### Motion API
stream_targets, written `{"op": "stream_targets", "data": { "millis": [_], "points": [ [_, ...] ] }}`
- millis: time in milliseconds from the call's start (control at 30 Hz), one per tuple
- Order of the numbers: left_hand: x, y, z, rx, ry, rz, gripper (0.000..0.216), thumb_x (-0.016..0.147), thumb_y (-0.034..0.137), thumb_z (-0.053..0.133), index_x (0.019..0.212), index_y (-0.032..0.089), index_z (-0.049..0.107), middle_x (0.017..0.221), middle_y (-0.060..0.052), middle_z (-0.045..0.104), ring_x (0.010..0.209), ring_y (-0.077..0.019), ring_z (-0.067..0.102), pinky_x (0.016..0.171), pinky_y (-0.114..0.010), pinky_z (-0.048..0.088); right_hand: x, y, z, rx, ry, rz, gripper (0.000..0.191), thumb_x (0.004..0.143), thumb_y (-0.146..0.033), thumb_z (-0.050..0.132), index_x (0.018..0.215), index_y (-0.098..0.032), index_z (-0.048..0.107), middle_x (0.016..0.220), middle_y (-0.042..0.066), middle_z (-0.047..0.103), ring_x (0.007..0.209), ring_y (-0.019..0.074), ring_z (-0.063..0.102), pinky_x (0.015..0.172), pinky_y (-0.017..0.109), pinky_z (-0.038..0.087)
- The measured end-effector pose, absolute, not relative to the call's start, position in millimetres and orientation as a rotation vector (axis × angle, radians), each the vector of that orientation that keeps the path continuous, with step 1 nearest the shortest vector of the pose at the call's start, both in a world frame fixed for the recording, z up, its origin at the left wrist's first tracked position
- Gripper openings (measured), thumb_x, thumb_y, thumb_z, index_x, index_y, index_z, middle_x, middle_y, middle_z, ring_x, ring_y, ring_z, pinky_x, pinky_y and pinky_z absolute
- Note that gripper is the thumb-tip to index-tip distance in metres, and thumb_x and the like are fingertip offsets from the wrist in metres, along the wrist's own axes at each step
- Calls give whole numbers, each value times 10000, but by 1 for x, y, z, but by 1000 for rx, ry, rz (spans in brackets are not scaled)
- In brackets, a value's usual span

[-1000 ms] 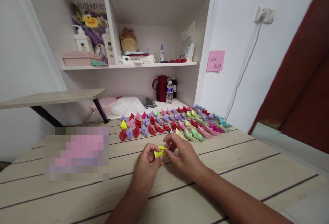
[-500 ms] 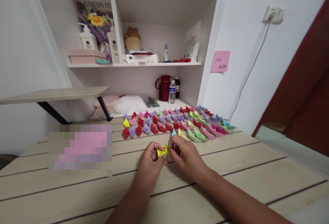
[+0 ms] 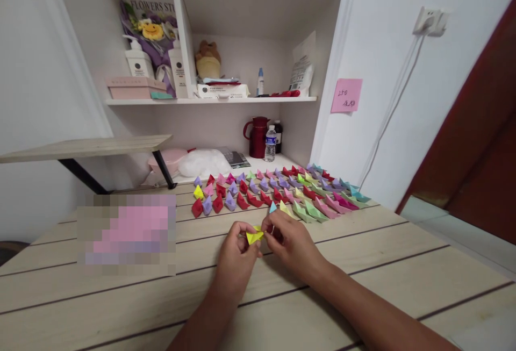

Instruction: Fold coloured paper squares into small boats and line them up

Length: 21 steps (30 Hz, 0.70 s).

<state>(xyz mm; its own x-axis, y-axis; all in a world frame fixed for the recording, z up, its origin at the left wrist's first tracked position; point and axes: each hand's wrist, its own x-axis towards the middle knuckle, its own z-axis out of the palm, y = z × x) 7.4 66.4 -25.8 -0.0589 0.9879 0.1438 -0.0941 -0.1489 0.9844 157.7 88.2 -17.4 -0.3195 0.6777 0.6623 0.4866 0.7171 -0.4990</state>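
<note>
Both of my hands pinch a small folded yellow paper piece (image 3: pixel 255 236) just above the wooden table (image 3: pixel 363 265). My left hand (image 3: pixel 234 260) grips its left side with thumb and fingers closed. My right hand (image 3: pixel 291 244) holds its right end, fingers curled. Just beyond my hands lie rows of several small folded paper boats (image 3: pixel 278 192) in red, purple, pink, green, yellow and teal.
A blurred pink patch (image 3: pixel 126 234) lies on the table at left. Behind the boats stand a red jug (image 3: pixel 257 137), a water bottle (image 3: pixel 270 145) and a white shelf unit (image 3: pixel 209 101) with bottles and boxes. A pink note (image 3: pixel 345 95) hangs on the wall.
My hands keep working the yellow paper in nearly the same spot. The view has shifted slightly, so everything sits a little further right than one second ago.
</note>
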Motion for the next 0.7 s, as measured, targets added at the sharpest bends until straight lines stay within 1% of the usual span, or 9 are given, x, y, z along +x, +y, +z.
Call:
{"op": "stream_targets", "data": {
  "millis": [100,233,333,533,700],
  "points": [
    [8,67,-24,1218,1110,1415,271,636,275,722,825,226,533,655,59,591,555,-113,560,560,-243,453,158,88,-17,-896,-1989,257,214,766,-26,532,841,-226,525,812,-9,568,660,140,529,596,246,381],
    [6,68,-24,1245,1146,1419,243,640,308,746,828,199,637,664,30,603,567,-124,563,573,-259,476,158,89,-17,-902,-1984,256,210,766,-29,535,835,-226,520,795,-10,567,662,144,528,583,241,378],
    [4,68,-25,1278,1176,1436,201,638,298,758,796,197,686,650,29,588,559,-122,561,566,-253,467,158,89,-16,-907,-1978,261,219,758,-29,537,849,-228,524,777,-15,570,655,144,524,564,236,367],
    [3,68,-23,1316,1198,1452,121,649,220,719,766,210,689,679,20,610,577,-132,583,577,-251,456,157,86,-15,-892,-1974,280,238,756,-20,534,869,-229,531,802,-14,559,671,140,523,592,240,371],
    [2,67,-21,1315,1170,1444,120,658,214,692,777,203,678,728,11,632,603,-126,585,597,-244,456,156,83,-9,-886,-1945,332,293,745,-4,520,928,-232,528,825,-14,535,675,141,523,602,246,388]
  ]
}}
